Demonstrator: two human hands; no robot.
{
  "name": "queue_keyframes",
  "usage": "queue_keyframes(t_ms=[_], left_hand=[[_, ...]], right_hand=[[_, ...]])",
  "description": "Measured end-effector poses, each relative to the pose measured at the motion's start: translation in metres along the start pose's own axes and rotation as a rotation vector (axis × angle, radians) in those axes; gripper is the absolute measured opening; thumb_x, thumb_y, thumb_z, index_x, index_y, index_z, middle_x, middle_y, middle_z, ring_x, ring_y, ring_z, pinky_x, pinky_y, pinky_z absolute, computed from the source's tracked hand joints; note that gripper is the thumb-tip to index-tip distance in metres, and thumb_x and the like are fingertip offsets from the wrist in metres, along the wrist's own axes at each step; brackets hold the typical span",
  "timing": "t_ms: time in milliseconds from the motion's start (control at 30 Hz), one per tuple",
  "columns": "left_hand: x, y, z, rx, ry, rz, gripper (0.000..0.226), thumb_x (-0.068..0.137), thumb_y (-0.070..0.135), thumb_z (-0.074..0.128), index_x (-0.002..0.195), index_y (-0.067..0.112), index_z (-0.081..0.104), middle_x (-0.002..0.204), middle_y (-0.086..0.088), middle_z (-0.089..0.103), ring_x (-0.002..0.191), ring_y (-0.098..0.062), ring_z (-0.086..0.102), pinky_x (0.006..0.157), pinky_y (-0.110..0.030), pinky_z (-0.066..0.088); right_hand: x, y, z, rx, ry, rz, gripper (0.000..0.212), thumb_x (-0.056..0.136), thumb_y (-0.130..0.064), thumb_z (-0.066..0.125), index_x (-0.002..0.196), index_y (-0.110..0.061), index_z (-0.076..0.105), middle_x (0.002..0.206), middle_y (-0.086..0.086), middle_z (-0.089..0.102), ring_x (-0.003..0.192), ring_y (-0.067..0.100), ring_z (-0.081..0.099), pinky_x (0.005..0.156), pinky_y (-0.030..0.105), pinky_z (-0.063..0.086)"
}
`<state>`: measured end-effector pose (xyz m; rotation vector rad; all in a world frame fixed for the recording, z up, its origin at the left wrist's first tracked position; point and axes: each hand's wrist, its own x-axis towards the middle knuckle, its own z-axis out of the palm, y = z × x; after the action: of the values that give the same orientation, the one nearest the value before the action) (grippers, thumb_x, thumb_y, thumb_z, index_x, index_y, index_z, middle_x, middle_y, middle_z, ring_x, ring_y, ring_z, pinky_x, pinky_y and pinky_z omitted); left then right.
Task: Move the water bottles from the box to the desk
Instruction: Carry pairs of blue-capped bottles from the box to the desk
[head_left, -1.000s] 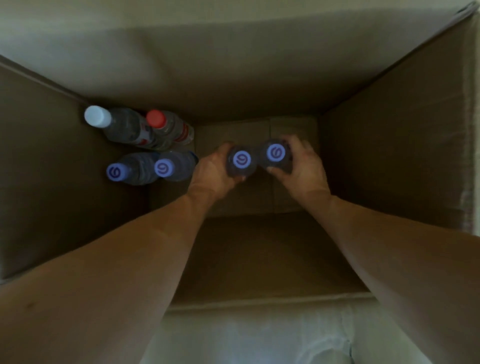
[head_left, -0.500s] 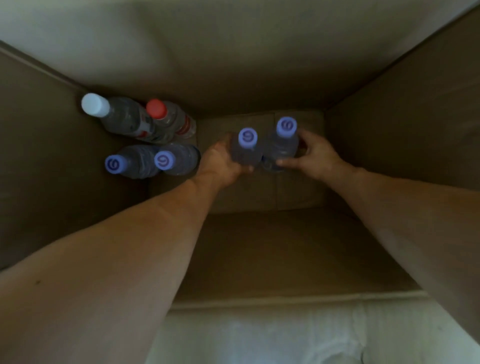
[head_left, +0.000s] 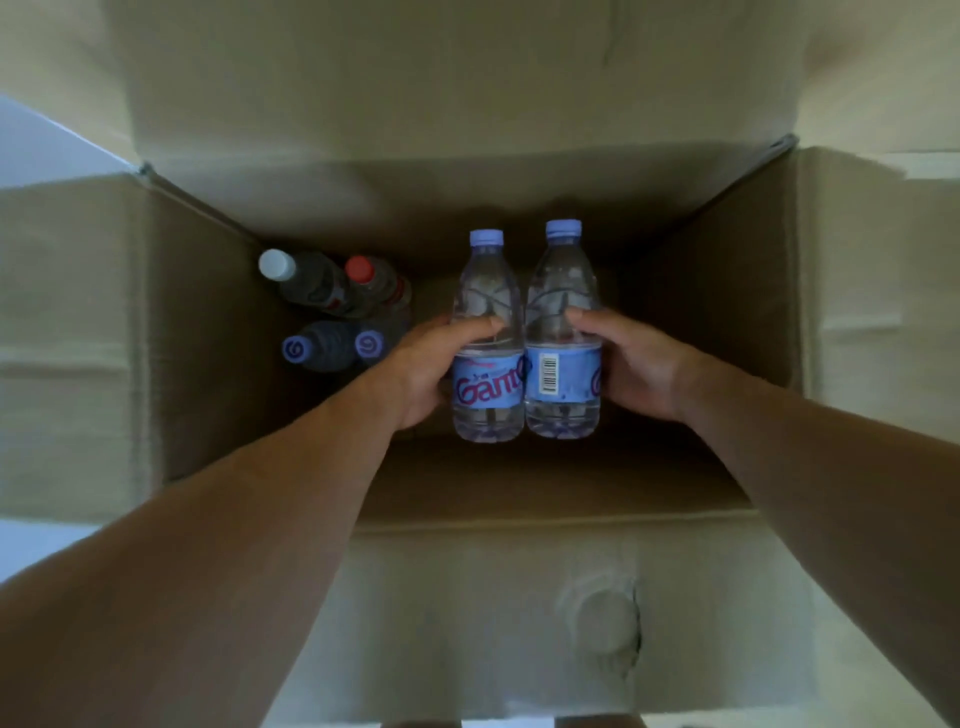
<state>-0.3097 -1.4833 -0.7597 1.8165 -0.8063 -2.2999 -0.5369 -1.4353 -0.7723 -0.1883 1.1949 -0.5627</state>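
Gripping one bottle apiece, both hands are raised over the open cardboard box. The left hand curls round the left held bottle, its thumb lying across the clear plastic just above the blue label and its fingers hidden behind the bottle. The right hand holds the right held bottle the same way, thumb across the front above the label, the other fingers wrapped out of sight round the far side. These two bottles stand upright and side by side, their sides touching, each with a pale purple cap and a blue label; the left label shows pink lettering, the right one a barcode. They sit between the two hands, the left hand on the outer left side and the right hand on the outer right side, with both bases showing against the box's dark interior.

Down in the box's far-left corner four more bottles stand packed together: a white-capped bottle beside a red-capped bottle at the back, and two purple-capped bottles in front of them, just left of the left hand. All four are well below the lifted pair. Box flaps are folded outward on all sides, and both bare forearms reach in over the near flap.
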Motion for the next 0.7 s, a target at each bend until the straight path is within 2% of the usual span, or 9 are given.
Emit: queue_keyframes(t_ms=[67,200,333,400,467,533,600,700], left_hand=[[-0.017,0.003,0.003,-0.031,-0.003,0.011,0.049,0.084,0.040,0.075,0.128,0.023,0.062,0.114,-0.007,0.075,0.107,-0.029,0.071,0.101,-0.056,0.051],[-0.053,0.013,0.007,-0.028,0.020,0.054,0.061,0.074,0.056,0.079,0.126,0.031,0.059,0.110,-0.004,0.076,0.102,-0.029,0.073,0.096,-0.055,0.054],[-0.091,0.030,0.015,-0.060,0.069,0.072,0.064,0.075,0.062,0.077,0.124,0.028,0.055,0.111,-0.007,0.076,0.095,-0.026,0.076,0.085,-0.048,0.060],[-0.109,0.038,0.018,-0.069,0.086,0.073,0.070,0.069,0.064,0.079,0.123,0.026,0.055,0.112,-0.009,0.075,0.098,-0.030,0.075,0.088,-0.053,0.058],[-0.128,0.047,0.020,-0.092,0.071,0.085,0.076,0.065,0.062,0.080,0.125,0.024,0.054,0.115,-0.011,0.074,0.100,-0.032,0.074,0.091,-0.060,0.056],[-0.147,0.058,0.021,-0.109,0.043,0.102,0.076,0.066,0.058,0.081,0.129,0.024,0.054,0.119,-0.011,0.072,0.102,-0.033,0.073,0.091,-0.061,0.056],[-0.166,0.066,0.023,-0.133,-0.004,0.114,0.072,0.070,0.055,0.081,0.130,0.023,0.056,0.121,-0.012,0.072,0.104,-0.034,0.072,0.089,-0.059,0.057],[-0.196,0.076,0.027,-0.171,-0.079,0.131,0.064,0.079,0.052,0.077,0.131,0.019,0.058,0.121,-0.015,0.071,0.107,-0.037,0.071,0.089,-0.061,0.056]], right_hand=[[-0.016,-0.004,0.011,0.019,-0.031,-0.011,0.061,0.072,-0.039,0.083,0.127,-0.018,0.064,0.126,0.008,0.070,0.117,0.025,0.067,0.094,0.045,0.053],[-0.046,-0.014,0.033,0.010,0.004,-0.017,0.061,0.078,-0.033,0.078,0.133,-0.015,0.059,0.126,0.010,0.069,0.119,0.029,0.065,0.104,0.050,0.048],[-0.079,-0.024,0.055,0.076,0.057,-0.030,0.060,0.085,-0.030,0.072,0.140,-0.017,0.051,0.133,0.015,0.063,0.121,0.033,0.063,0.107,0.055,0.045],[-0.097,-0.030,0.063,0.123,0.048,-0.020,0.060,0.086,-0.033,0.068,0.141,-0.015,0.051,0.132,0.015,0.065,0.120,0.034,0.064,0.107,0.054,0.045],[-0.116,-0.036,0.073,0.146,0.002,-0.001,0.051,0.092,-0.036,0.059,0.138,-0.014,0.055,0.130,0.013,0.067,0.119,0.032,0.065,0.106,0.050,0.046],[-0.134,-0.042,0.081,0.169,-0.037,0.007,0.047,0.096,-0.036,0.050,0.138,-0.015,0.056,0.132,0.013,0.065,0.121,0.033,0.063,0.103,0.049,0.048],[-0.151,-0.048,0.088,0.197,-0.078,0.003,0.051,0.094,-0.036,0.051,0.140,-0.014,0.054,0.135,0.016,0.063,0.123,0.036,0.061,0.101,0.051,0.049],[-0.176,-0.054,0.102,0.182,-0.068,0.013,0.059,0.090,-0.044,0.065,0.140,-0.015,0.053,0.134,0.019,0.063,0.122,0.038,0.061,0.101,0.053,0.050]])
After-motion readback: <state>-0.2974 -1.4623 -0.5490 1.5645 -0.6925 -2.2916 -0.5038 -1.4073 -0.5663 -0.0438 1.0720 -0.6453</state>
